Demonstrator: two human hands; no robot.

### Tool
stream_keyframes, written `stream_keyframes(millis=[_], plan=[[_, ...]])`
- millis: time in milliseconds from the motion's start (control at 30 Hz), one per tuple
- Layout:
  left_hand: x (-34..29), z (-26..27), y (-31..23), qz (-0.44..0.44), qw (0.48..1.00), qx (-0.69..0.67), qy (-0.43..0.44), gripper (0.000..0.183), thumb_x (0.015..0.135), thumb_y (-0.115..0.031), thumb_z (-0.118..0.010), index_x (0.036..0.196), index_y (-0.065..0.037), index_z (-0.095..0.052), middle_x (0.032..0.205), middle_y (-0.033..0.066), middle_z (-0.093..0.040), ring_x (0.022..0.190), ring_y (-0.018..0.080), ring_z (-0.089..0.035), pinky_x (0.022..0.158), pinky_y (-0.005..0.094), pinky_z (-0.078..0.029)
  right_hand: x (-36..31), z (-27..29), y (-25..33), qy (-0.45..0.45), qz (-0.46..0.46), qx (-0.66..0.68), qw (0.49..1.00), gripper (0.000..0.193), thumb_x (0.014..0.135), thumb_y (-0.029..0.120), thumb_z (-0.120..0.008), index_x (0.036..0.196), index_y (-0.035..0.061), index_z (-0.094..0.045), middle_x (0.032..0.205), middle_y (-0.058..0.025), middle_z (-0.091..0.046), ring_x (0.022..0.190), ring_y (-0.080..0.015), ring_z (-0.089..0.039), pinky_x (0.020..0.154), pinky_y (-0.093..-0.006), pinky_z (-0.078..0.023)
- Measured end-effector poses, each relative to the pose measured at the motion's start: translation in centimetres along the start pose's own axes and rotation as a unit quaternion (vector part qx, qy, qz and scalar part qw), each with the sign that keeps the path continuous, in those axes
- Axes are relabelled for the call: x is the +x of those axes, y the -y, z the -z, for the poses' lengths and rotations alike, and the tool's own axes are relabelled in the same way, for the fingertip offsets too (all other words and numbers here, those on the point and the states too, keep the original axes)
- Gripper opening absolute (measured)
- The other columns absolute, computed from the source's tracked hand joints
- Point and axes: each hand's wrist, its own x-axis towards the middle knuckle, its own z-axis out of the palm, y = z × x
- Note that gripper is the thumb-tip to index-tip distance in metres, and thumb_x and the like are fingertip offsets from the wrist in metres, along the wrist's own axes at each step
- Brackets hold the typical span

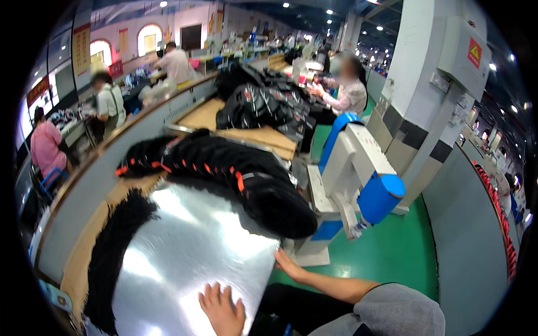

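left hand (pixel 223 311) nearest: palm down, fingers spread wide, gripping nothing, resting on the broad, shiny silver worktop (pixel 168 269). worktop lies right before the person, its middle bare. right hand (pixel 288 266) a little farther, at the worktop's right edge; fingertips partly hidden, cannot tell whether it grips or merely touches.

step in hand, my reading: steadying at the bench between pieces. best done with light, flat pressure from the left palm, right fingers wary of the rim.

left side: long, shaggy black pile (pixel 115 263) along the worktop; sleeves best clear of it.

beyond: row of overlapping black plush pieces with orange-red tabs (pixel 263 193), near end beside the white machine with blue covers (pixel 350 159). probably soft, prone to slump; lift singly, elbow off the machine.

farther: heap of glossy black material (pixel 255 112); past it, a co-worker in a pale top (pixel 350 95).
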Motion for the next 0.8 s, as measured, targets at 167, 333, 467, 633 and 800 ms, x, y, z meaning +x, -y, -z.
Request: stream_keyframes(millis=[167,333,467,633,800], plan=[[0.0,-0.1,-0.7,0.054,0.998,-0.021,0.016,0.038,0.074,-0.016,-0.065,0.109,-0.005,-0.056,0.123,0.0160,-0.048,0.124,0.0384,-0.038,0.108,0.0545,-0.021,-2.2,4.8,1.9,0.075,0.111,-0.224,0.965,0.062,0.094,0.034,-0.053,0.141,0.0016,-0.029,0.131,-0.0163,-0.050,0.118,-0.0259,-0.051,0.094,-0.0363,-0.045],[-0.3,0.1,-1.4,0.034,0.998,0.053,0.013,0.035,0.078,-0.015,-0.061,0.110,-0.004,-0.054,0.124,0.0162,-0.049,0.125,0.0379,-0.039,0.108,0.0544,-0.023,-5.3,9.4,11.9,-0.147,0.431,-0.428,0.781,0.027,0.078,0.010,-0.065,0.103,0.0057,-0.056,0.097,-0.0107,-0.055,0.093,-0.0309,-0.054,0.076,-0.0396,-0.047],[-0.1,0.2,-2.3,0.021,0.998,0.066,0.014,0.034,0.080,-0.016,-0.061,0.111,-0.006,-0.054,0.124,0.0146,-0.050,0.124,0.0364,-0.041,0.107,0.0523,-0.025,-2.1,11.4,13.6,-0.153,0.349,-0.454,0.806,0.037,0.077,0.016,-0.068,0.108,0.0056,-0.051,0.098,-0.0134,-0.058,0.095,-0.0340,-0.057,0.076,-0.0423,-0.048],[-0.3,-0.3,-2.7,0.030,0.998,0.048,-0.007,0.034,0.080,-0.018,-0.062,0.111,-0.007,-0.054,0.123,0.0130,-0.051,0.121,0.0341,-0.045,0.106,0.0501,-0.029,0.2,12.6,13.6,-0.110,0.353,-0.481,0.795,0.029,0.081,0.021,-0.063,0.102,0.0039,-0.052,0.090,-0.0166,-0.060,0.083,-0.0377,-0.060,0.070,-0.0462,-0.048],[-0.7,-0.5,-2.7,0.014,0.997,0.076,-0.023,0.036,0.080,-0.021,-0.063,0.111,-0.006,-0.055,0.122,0.0139,-0.052,0.120,0.0342,-0.045,0.104,0.0484,-0.031,-0.8,13.3,17.1,-0.144,0.385,-0.280,0.867,0.023,0.085,0.021,-0.051,0.080,-0.0016,-0.052,0.070,-0.0199,-0.061,0.068,-0.0365,-0.061,0.060,-0.0442,-0.045]])
